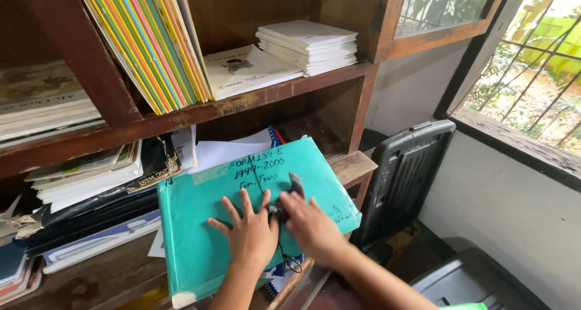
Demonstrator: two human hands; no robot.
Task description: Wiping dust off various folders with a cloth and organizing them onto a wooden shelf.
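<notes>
Daylight enters from the barred window [532, 74] at right, slightly overexposed. The shelf [200, 113] recesses lie in shadow. Focus is sharp throughout.

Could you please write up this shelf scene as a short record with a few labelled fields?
setting: wooden bookshelf beside a barred window
left hand: flat, fingers spread, on a teal folder
right hand: on the same folder, at a small dark object with a thin black cord
folder: lies on the lower shelf, handwriting on its cover
upper shelf: upright coloured folders, white booklets
lower left: paper stacks
right of shelf: black plastic chair
</notes>
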